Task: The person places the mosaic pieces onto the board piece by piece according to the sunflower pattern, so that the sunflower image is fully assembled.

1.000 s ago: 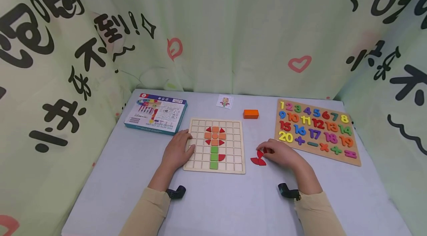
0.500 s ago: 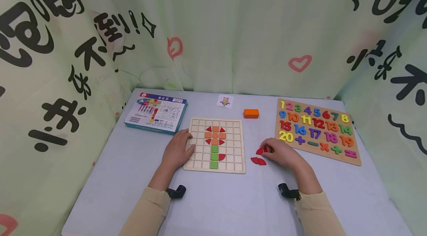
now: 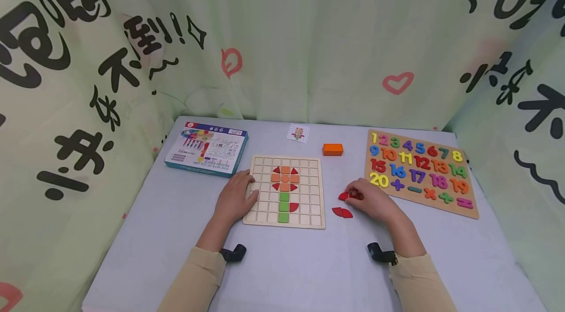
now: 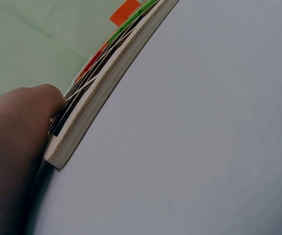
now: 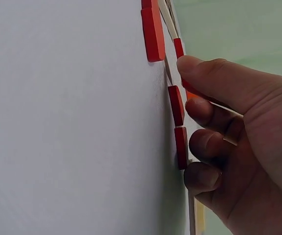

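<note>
Two small red pieces (image 3: pixel 347 196) are lying on the grey worktop (image 3: pixel 300 263) between the grid board (image 3: pixel 284 191) and the number board (image 3: pixel 419 172), and the right hand (image 3: pixel 373 202) is curling its fingertips (image 5: pixel 206 146) against them, thumb above, the grip closing loosely on the pieces. Just in front of them, a pair of red quarter-round pieces (image 3: pixel 342 212) is sitting untouched. The left hand (image 3: pixel 234 198) is resting flat with relaxed fingers on the grid board's left edge, where orange, red and green tiles are forming a flower. Farther back an orange block (image 3: pixel 332 149), a small card (image 3: pixel 298 133) and a blue box (image 3: pixel 206 148) are lying.
</note>
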Tool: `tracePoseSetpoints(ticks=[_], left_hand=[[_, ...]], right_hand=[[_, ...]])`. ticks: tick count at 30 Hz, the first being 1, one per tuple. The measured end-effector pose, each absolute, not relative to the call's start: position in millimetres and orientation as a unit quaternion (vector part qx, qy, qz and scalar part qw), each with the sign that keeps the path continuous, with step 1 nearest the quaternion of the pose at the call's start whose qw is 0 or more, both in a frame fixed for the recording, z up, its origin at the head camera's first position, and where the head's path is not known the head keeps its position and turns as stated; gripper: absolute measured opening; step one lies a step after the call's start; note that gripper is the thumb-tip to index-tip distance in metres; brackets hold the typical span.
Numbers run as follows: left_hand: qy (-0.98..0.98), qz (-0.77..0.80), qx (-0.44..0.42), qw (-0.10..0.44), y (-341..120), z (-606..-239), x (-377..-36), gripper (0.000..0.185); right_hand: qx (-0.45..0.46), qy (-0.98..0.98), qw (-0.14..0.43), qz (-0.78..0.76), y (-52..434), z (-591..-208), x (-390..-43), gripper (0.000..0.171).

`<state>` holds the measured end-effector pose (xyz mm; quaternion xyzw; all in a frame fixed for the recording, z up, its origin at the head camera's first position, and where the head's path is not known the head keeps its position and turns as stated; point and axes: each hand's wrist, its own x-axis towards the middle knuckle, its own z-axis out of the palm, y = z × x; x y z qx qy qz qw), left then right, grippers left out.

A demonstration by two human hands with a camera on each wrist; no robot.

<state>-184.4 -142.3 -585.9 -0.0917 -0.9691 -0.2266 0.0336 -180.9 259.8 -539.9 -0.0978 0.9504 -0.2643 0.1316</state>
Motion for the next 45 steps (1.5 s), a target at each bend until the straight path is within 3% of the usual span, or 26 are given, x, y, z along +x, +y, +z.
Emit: tracePoseSetpoints(ticks=[17, 45], left_hand=[[-0.969, -0.229, -0.089, 0.025, -142, -583, -184, 0.041], [-0.969, -0.23, -0.087, 0.025, -141, -583, -184, 0.042]], right_hand=[[-0.117, 0.951, 0.118, -0.26, 243, -531, -185, 0.025], [-0.203, 0.931, 0.148, -0.265, 151, -526, -193, 0.022]])
